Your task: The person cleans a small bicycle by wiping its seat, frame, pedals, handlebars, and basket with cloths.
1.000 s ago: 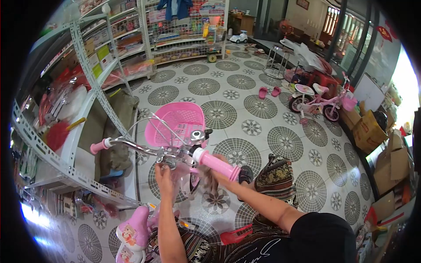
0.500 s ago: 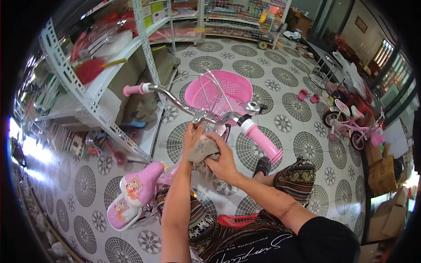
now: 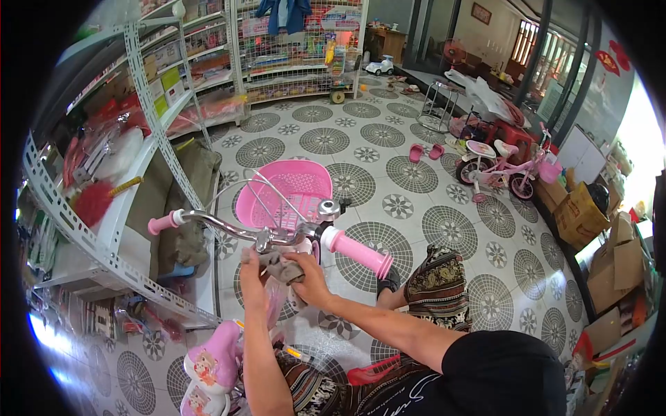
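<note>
A crumpled grey-brown rag (image 3: 279, 267) is stretched between my two hands, just below the handlebar stem of a small pink bicycle. My left hand (image 3: 252, 277) grips its left end, and my right hand (image 3: 312, 280) pinches the right end. Right above them runs the chrome handlebar (image 3: 220, 224), with a pink grip (image 3: 362, 254) on the right side and a silver bell (image 3: 329, 209) beside it. In front of the bars hangs a pink basket (image 3: 316, 182). The pink and white seat (image 3: 211, 357) shows at lower left. My hands hide part of the frame below the stem.
A white metal shelf rack (image 3: 132, 208) loaded with goods stands close on the left. Another pink child's bicycle (image 3: 510, 166) is parked at right, near pink slippers (image 3: 416, 154) and cardboard boxes (image 3: 614, 267). A red plastic object (image 3: 374, 372) lies by my legs.
My view has swung up and to the right, so bicycle and hands sit further left. The rag, earlier bunched mostly by my right hand, now spans both hands nearer the stem.
</note>
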Tool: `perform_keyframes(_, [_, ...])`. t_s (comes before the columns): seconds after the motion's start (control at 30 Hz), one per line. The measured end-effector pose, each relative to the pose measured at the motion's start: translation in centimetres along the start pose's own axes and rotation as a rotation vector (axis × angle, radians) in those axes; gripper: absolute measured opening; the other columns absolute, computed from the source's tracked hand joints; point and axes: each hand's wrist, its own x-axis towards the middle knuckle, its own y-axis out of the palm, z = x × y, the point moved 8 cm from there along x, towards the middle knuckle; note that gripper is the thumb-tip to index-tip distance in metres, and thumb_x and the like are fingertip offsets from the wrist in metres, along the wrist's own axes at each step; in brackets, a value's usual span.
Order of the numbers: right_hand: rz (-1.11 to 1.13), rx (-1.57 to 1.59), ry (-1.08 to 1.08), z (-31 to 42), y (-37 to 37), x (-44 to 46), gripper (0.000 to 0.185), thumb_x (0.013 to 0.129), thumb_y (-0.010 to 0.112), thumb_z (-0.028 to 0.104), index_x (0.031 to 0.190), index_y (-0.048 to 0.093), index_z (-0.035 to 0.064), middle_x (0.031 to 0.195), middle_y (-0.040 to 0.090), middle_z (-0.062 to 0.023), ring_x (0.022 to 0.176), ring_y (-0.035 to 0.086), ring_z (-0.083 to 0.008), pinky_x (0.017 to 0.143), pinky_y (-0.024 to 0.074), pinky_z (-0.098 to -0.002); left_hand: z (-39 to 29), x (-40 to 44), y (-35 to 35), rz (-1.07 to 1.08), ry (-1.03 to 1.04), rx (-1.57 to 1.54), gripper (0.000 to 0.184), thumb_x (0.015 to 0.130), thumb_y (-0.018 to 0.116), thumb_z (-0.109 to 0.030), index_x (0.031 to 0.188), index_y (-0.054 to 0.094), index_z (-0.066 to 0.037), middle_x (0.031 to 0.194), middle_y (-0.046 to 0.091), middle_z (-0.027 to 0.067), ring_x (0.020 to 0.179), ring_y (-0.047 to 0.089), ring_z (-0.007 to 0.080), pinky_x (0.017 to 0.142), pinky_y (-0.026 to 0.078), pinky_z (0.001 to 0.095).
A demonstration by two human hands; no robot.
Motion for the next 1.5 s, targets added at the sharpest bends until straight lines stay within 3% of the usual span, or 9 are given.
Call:
perform_keyframes(0.3, [0.158,-0.348,-0.023,-1.3,2.2,0.4,0.065,0.064,0.067,-0.001,0.126,0.047,0.0065,0.119,0.05,-0.017,0.112,0.045,-0.0396,0.098,0.0385,-0.0453,4.7,0.5,0.6,-0.001,0.056,-0.04,0.039,0.095,0.06,-0.027,0.123,0.053,-0.001,0.118,0.059,0.0084,0.108,0.057,0.0184,0.095,0.045,0.0331])
perform_keyframes(0.4, [0.255,0.048,0.216,-4.0,3.1,-1.6,0.065,0.066,0.071,0.002,0.126,0.048,0.0063,0.124,0.05,-0.0165,0.112,0.046,-0.0385,0.096,0.0392,-0.0448,6.5,-1.6,-0.7,-0.304,0.022,0.084,0.045,0.093,0.062,-0.033,0.125,0.051,-0.002,0.12,0.059,0.0095,0.11,0.057,0.0193,0.096,0.045,0.0335])
perform_keyframes(0.63, [0.728,-0.407,-0.14,7.4,4.6,-0.8,0.067,0.079,0.065,0.015,0.139,0.037,0.0039,0.133,0.041,-0.0255,0.118,0.044,-0.0444,0.094,0.0369,-0.0544,6.3,-3.4,-3.7,-0.194,-0.251,-0.546,0.044,0.094,0.059,-0.039,0.123,0.05,-0.008,0.107,0.057,0.0048,0.098,0.057,0.0174,0.088,0.048,0.0354])
perform_keyframes(0.7, [0.807,-0.353,-0.379,12.6,2.7,-0.7,0.069,0.076,0.069,0.02,0.139,0.043,0.0109,0.136,0.04,-0.0234,0.126,0.039,-0.0426,0.099,0.0334,-0.0562,4.7,-0.9,-8.8,-0.317,0.153,-0.15,0.039,0.096,0.055,-0.043,0.118,0.055,-0.01,0.102,0.059,0.0046,0.089,0.059,0.017,0.077,0.052,0.035])
perform_keyframes(0.83, [0.469,-0.364,-0.631,23.2,-7.3,2.3,0.064,0.077,0.069,0.015,0.136,0.047,0.0133,0.132,0.043,-0.0206,0.119,0.048,-0.0389,0.094,0.0419,-0.049,-2.1,3.3,-7.4,-0.326,0.189,-0.612,0.046,0.096,0.05,-0.048,0.121,0.054,-0.011,0.102,0.06,0.0049,0.084,0.061,0.0166,0.068,0.053,0.0345])
perform_keyframes(1.03, [0.39,-0.751,-0.029,20.6,-13.1,7.2,0.061,0.078,0.063,0.009,0.136,0.042,0.0087,0.128,0.042,-0.0279,0.095,0.059,-0.0396,0.075,0.0526,-0.0487,-0.3,7.6,-5.6,-0.711,0.397,-0.083,0.051,0.096,0.054,-0.044,0.126,0.05,-0.003,0.121,0.055,0.0103,0.107,0.054,0.0218,0.098,0.041,0.036])
perform_keyframes(1.2, [0.413,-0.706,-0.066,18.1,-13.5,7.4,0.06,0.08,0.058,0.006,0.137,0.04,0.0033,0.132,0.038,-0.0334,0.085,0.064,-0.0403,0.063,0.056,-0.0445,7.3,4.0,-4.2,-0.192,0.165,0.27,0.045,0.099,0.051,-0.036,0.123,0.053,0.002,0.12,0.056,0.0127,0.111,0.051,0.0205,0.096,0.04,0.0338])
perform_keyframes(1.4, [0.458,-0.615,-0.115,18.4,-13.4,7.5,0.046,0.084,0.063,0.005,0.128,0.051,0.003,0.134,0.039,-0.0316,0.082,0.066,-0.0371,0.063,0.0555,-0.0422,-13.0,0.8,-5.6,-0.86,1.116,0.499,0.037,0.095,0.059,-0.028,0.109,0.057,0.007,0.114,0.058,0.0172,0.106,0.053,0.0271,0.097,0.037,0.0378])
perform_keyframes(1.5, [0.393,-0.62,-0.143,18.2,-13.9,7.8,0.048,0.076,0.067,-0.003,0.122,0.06,0.0067,0.138,0.042,-0.025,0.073,0.064,-0.0264,0.066,0.0542,-0.037,-18.0,4.2,-4.9,-0.826,1.08,1.153,0.033,0.09,0.065,-0.023,0.106,0.058,0.005,0.111,0.053,0.0212,0.099,0.051,0.037,0.089,0.039,0.0459])
